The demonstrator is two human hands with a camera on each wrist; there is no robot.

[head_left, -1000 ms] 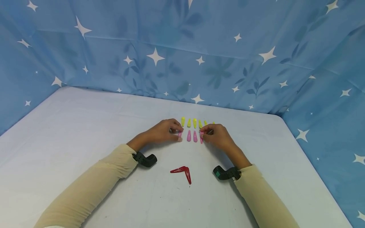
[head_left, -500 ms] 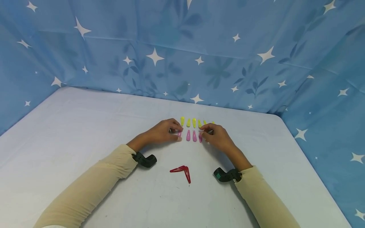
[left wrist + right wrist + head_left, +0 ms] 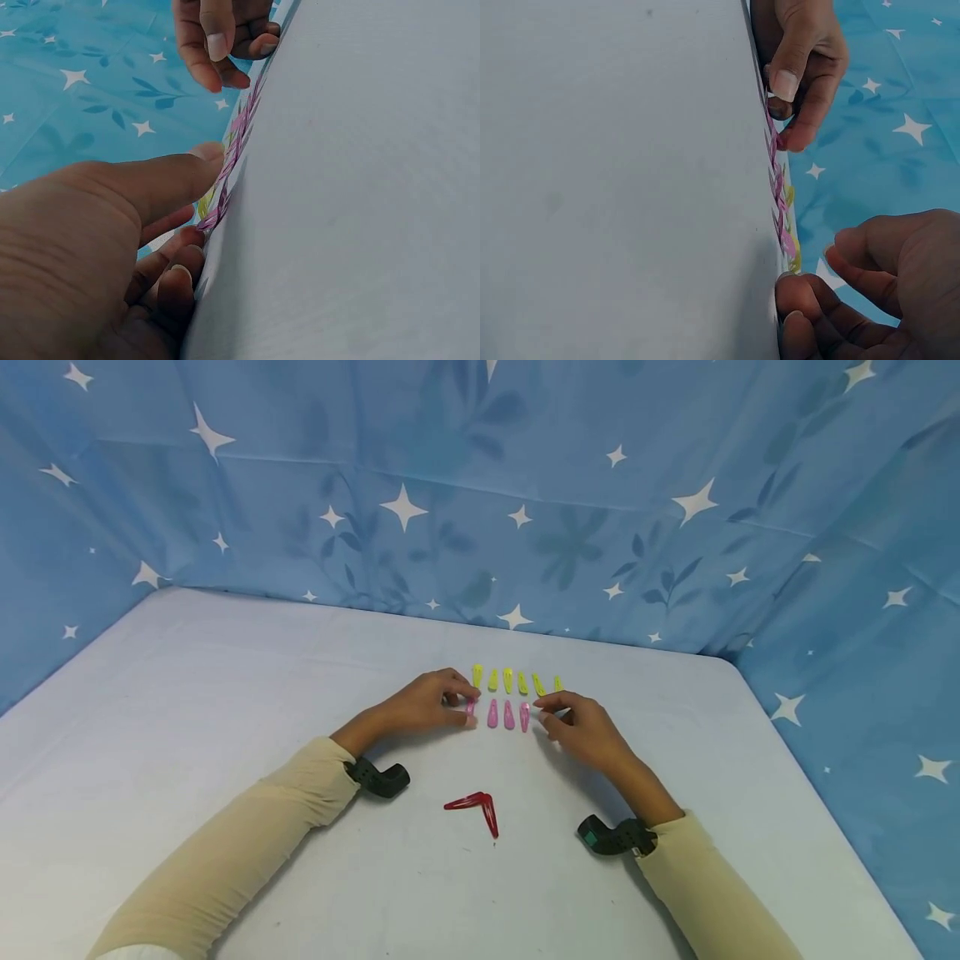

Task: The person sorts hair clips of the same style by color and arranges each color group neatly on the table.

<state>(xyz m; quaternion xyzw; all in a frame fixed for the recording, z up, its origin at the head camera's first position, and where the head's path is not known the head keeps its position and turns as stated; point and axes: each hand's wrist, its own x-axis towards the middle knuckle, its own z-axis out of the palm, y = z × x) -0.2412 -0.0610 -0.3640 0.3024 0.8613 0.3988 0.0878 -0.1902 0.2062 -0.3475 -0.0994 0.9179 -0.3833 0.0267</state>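
Note:
In the head view a short row of pink snap hair clips lies on the white table. My left hand (image 3: 431,703) holds the leftmost pink hair clip (image 3: 471,707) between thumb and fingertips, which partly cover it. Two more pink clips (image 3: 492,713) lie beside it. Just right of the last pink clip (image 3: 524,717) is my right hand (image 3: 583,727), its thumb and fingers loosely bent, with nothing between them. The right wrist view shows the right thumb (image 3: 847,244) apart from the fingers. Behind the pink row runs a row of several yellow hair clips (image 3: 507,681).
Two red hair clips (image 3: 489,816) lie nearer the front, meeting at one end in a bent shape. The white table (image 3: 247,677) reaches back to a blue star-patterned curtain (image 3: 442,527), which also hangs along the sides.
The right hand has let go of the rightmost pink hair clip and moved slightly right, leaving it on the table. The left hand stays at the leftmost clip.

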